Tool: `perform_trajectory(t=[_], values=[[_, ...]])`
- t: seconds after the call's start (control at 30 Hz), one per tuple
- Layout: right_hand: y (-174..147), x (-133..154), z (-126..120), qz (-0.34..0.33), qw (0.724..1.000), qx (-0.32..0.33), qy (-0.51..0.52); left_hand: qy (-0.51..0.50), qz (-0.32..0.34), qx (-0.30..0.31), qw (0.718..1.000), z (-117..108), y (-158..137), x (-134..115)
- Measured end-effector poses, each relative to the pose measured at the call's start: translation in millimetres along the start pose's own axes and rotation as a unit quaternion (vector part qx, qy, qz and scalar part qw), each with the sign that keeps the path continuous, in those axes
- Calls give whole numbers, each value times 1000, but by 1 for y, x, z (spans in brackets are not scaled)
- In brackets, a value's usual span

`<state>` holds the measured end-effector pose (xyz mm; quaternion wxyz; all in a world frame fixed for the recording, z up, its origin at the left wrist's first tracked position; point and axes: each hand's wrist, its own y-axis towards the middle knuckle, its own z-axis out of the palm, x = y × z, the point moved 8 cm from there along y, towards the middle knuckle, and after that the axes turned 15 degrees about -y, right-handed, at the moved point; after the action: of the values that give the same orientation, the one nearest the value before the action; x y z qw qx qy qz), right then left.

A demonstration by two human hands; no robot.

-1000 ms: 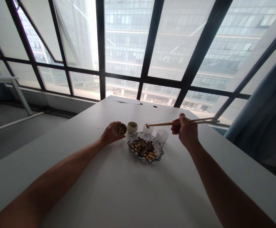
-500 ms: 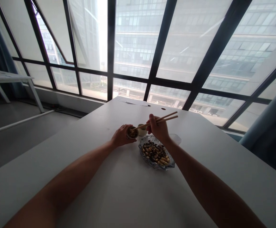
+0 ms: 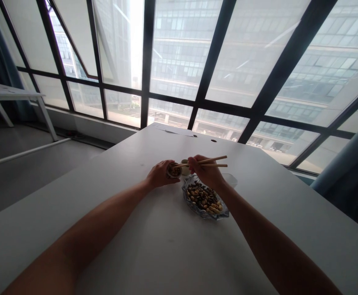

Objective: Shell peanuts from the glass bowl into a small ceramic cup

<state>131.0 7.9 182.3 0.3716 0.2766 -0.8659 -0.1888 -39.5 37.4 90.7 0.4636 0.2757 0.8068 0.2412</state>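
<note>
My left hand (image 3: 160, 173) is wrapped round a small cup (image 3: 174, 170), tilted so that its mouth faces me, with brownish bits inside. A pair of chopsticks (image 3: 213, 162) is gripped in my right hand (image 3: 206, 170), and their tips reach into the mouth of the cup. Behind the cup stands a pale container (image 3: 185, 169), partly hidden by my right fingers. Just below my right hand a clear scalloped glass dish (image 3: 191, 209) holds dark seeds (image 3: 201, 194) and peanuts (image 3: 215, 208). My right wrist overlaps the dish's right side.
A clear plastic container (image 3: 229, 179) stands right of my right wrist. The white table (image 3: 129, 229) runs towards large windows, with paper (image 3: 175, 130) and dark round holes (image 3: 213, 141) at its far end. Another white table (image 3: 9, 93) is at left, a blue curtain (image 3: 347, 172) at right.
The back ends of the chopsticks have dropped, so they lie flatter, and my right hand has lowered a little. The cup stays in my left hand. The whole view has shifted slightly.
</note>
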Motion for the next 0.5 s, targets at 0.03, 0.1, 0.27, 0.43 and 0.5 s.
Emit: perform_trajectory(t=[0.03,0.1,0.27,0.43,0.5], values=[[-2,1,-3,-2,1000,2,3,3,-5,1,1000,0,0,1],[-7,0,-21,15,999,-41,18,11,-13,2,1000,0,1,3],[-34,-14,-64,65,994,-91,19,28,-20,-2,999,0,0,4],[-63,-27,-61,69,997,-3,-14,44,-39,5,998,-2,-3,5],[-70,-25,-58,51,998,19,-33,51,-45,7,998,-3,-3,6]])
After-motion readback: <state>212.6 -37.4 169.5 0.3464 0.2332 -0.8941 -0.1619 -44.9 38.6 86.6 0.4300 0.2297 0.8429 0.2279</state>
